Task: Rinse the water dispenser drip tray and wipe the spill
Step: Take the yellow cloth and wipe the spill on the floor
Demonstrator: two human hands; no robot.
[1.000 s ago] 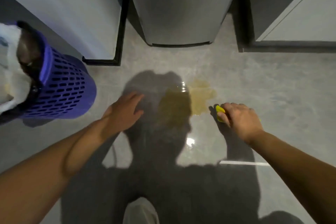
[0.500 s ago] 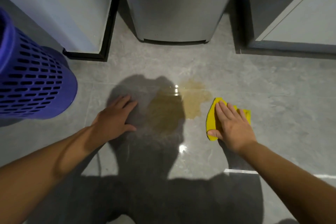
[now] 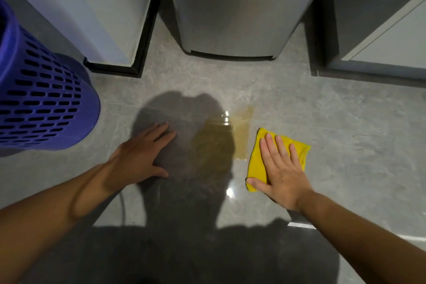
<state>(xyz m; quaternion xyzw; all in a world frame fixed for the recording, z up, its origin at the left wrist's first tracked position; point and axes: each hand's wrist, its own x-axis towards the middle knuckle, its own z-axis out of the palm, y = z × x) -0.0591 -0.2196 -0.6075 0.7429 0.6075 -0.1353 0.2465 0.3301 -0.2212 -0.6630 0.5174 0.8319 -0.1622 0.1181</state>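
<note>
A yellowish spill [image 3: 241, 131] lies on the grey tiled floor [image 3: 345, 145] in front of the silver water dispenser base [image 3: 230, 18]; part of the puddle is under my head's shadow. My right hand [image 3: 282, 173] lies flat, fingers spread, pressing a folded yellow cloth [image 3: 257, 159] onto the floor just right of the spill. The cloth's left edge is close to the puddle's rim. My left hand [image 3: 143, 157] rests palm down on the floor to the left of the spill, holding nothing. No drip tray is in view.
A blue perforated plastic basket [image 3: 39, 99] stands on the floor at the far left. A pale cabinet [image 3: 92, 7] with a black plinth flanks the dispenser on the left, and a grey cabinet [image 3: 380, 41] on the right.
My right hand went from bunching the cloth to spreading flat on it beside the spill. The view shifted right, so the basket slid toward the left edge.
</note>
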